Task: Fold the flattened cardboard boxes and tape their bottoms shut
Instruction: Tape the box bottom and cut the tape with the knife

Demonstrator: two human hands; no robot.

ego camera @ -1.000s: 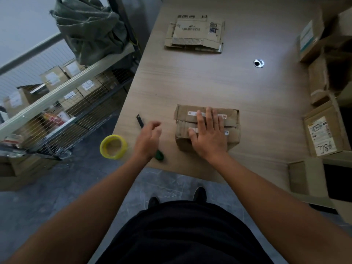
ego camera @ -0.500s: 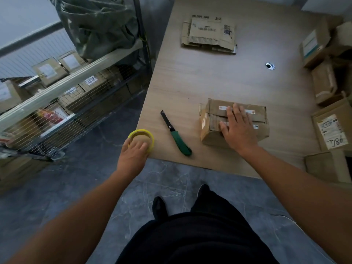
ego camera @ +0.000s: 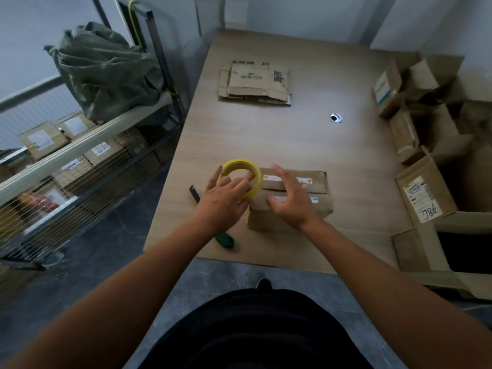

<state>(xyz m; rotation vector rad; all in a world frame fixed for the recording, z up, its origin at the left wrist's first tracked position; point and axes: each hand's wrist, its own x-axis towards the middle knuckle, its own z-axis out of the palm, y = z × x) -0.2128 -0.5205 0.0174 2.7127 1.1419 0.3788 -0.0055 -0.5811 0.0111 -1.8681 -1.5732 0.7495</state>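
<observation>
A small folded cardboard box stands near the table's front edge with its flaps closed on top. My left hand holds a yellow tape roll at the box's left end, fingers through its hole. Hovering just over the box top, my right hand has its fingers spread and holds nothing. A stack of flattened boxes lies at the far side of the table. Under my left wrist sits a green-handled knife, partly hidden.
The wooden table has a cable hole. Assembled and open boxes crowd the right edge. A wire shelf with parcels and a grey sack stands to the left.
My left hand picked the tape roll off the table's left edge and brought it right to the box. My right hand lifted off the box top.
</observation>
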